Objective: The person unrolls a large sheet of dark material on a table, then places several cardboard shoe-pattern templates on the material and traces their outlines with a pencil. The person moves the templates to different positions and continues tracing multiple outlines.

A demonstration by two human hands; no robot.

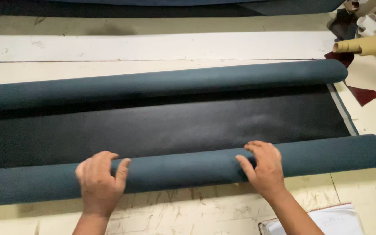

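Note:
A long sheet of dark material [175, 126] lies across the table, black on its upper face and teal on the outside. Each long edge is rolled up: a near roll [188, 167] by me and a far roll [162, 82] behind it. My left hand [100, 182] rests on top of the near roll at its left part, fingers curled over it. On the same roll further right, my right hand [263, 167] presses with fingers spread over the top.
The worn cream table [175, 209] has a white plank [153, 45] across the back. Leather scraps and a tan cardboard tube [366, 43] pile at the top right. White papers [327, 222] lie at the bottom right. More dark material [153, 6] runs along the far edge.

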